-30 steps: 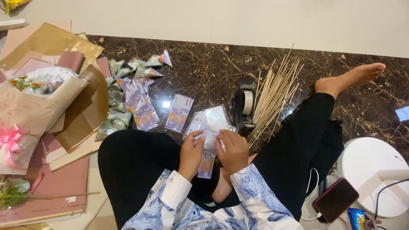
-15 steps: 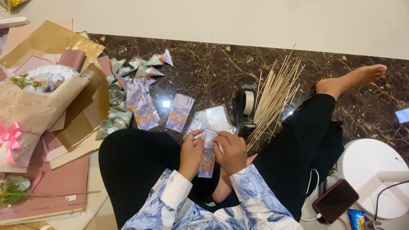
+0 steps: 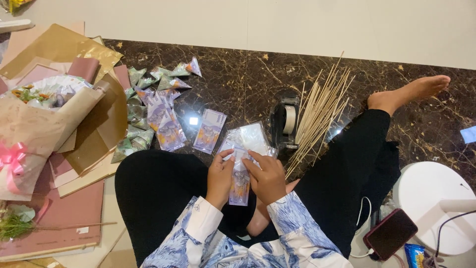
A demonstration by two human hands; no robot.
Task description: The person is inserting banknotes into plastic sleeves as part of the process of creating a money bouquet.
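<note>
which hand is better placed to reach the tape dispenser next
Probably the right hand. The tape dispenser stands just ahead on that side, beside the skewers. The left hand is farther away and pinches the banknote.

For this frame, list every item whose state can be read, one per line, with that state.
Left hand: gripping the banknote's left edge.
Right hand: fingers on the banknote and clear sleeve.
Banknote: held upright over the lap, partly in the clear sleeve.
Tape dispenser: standing on the floor, roll loaded.
Wooden skewers: loose, fanned out on the floor.
Folded notes: cone-shaped, piled.
Bouquet: wrapped, lying down, pink ribbon tied.
Phone: face down.
</note>
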